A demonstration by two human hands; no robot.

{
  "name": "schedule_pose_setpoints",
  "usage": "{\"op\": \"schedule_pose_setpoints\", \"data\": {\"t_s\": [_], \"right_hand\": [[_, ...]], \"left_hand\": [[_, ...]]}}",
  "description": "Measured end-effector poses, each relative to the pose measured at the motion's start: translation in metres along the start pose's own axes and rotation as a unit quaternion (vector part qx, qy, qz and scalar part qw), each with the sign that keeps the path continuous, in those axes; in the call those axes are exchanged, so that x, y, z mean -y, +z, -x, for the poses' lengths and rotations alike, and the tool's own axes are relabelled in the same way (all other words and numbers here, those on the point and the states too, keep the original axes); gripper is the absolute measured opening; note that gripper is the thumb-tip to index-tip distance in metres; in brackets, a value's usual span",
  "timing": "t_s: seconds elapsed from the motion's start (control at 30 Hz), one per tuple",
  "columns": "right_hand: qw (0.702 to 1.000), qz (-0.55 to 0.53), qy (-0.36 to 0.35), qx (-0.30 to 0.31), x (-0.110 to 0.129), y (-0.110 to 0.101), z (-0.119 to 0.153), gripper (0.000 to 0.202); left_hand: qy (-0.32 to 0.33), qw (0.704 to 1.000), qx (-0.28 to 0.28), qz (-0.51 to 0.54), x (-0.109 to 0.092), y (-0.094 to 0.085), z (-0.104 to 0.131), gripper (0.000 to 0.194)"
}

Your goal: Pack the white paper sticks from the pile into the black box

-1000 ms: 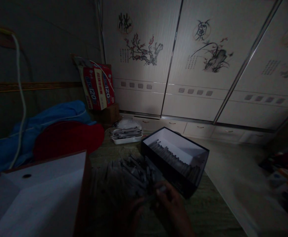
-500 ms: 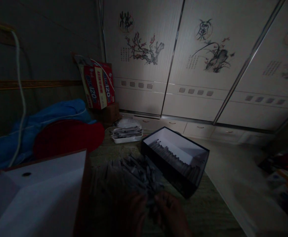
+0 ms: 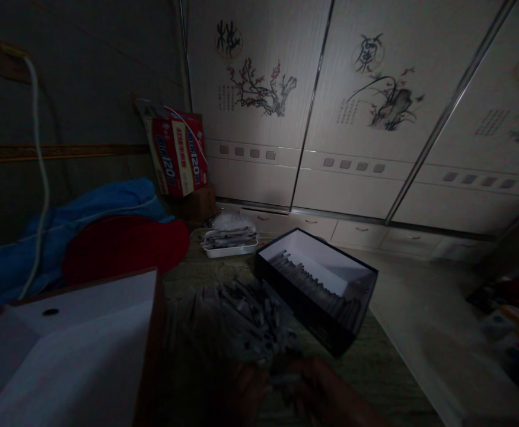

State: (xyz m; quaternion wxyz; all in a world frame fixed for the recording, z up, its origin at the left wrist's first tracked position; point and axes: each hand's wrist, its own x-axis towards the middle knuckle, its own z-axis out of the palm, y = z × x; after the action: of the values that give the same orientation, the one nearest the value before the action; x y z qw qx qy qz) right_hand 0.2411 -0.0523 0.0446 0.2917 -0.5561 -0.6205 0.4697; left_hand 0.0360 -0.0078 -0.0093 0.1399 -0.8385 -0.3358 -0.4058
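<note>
Low in the dim view, my left hand (image 3: 247,388) and my right hand (image 3: 325,388) are close together, each closed at one end of a slim pale pen-like stick (image 3: 285,378). Its exact kind is too dark to make out. Just beyond my hands lies a loose pile of similar slim sticks (image 3: 245,317), some greyish and some dark, on the table (image 3: 375,367). To the right of the pile, a dark box (image 3: 317,320) with a white inside holds a row of such sticks (image 3: 312,284).
A large brown-edged box (image 3: 85,350) with a white inside stands at left. Behind the pile is a white tray (image 3: 230,252) of slim sticks. Red cloth (image 3: 126,249) and blue cloth (image 3: 103,198) lie at left. A red carton (image 3: 179,154) stands before the wardrobe doors (image 3: 259,178).
My hands have come down toward the lower edge, the right one also moving rightward. A pale stick now shows between them. The boxes and tray stay in place.
</note>
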Motion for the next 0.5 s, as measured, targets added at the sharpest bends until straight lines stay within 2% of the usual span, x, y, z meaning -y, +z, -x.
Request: {"op": "schedule_pose_setpoints", "data": {"t_s": [0.07, 0.13, 0.23, 0.37, 0.5], "right_hand": [[0.997, 0.059, -0.039, -0.014, -0.001, -0.006, 0.004, 0.034], [0.996, 0.075, -0.056, 0.002, -0.001, -0.012, 0.008, 0.029], [0.995, 0.068, -0.067, 0.041, 0.005, -0.017, 0.011, 0.044], [0.992, 0.089, -0.049, 0.073, 0.02, -0.011, 0.007, 0.038], [0.985, 0.084, -0.072, 0.13, 0.027, -0.007, 0.003, 0.05]], "left_hand": [[-0.001, 1.0, 0.003, -0.005, 0.001, -0.001, 0.001, 0.039], [-0.008, 1.0, 0.002, -0.016, -0.001, -0.003, -0.001, 0.04], [0.004, 1.0, -0.017, -0.016, -0.004, -0.007, -0.007, 0.035], [0.037, 0.996, -0.087, 0.006, -0.008, -0.008, -0.016, 0.033], [0.069, 0.995, -0.072, 0.01, -0.01, -0.018, -0.028, 0.034]]}}
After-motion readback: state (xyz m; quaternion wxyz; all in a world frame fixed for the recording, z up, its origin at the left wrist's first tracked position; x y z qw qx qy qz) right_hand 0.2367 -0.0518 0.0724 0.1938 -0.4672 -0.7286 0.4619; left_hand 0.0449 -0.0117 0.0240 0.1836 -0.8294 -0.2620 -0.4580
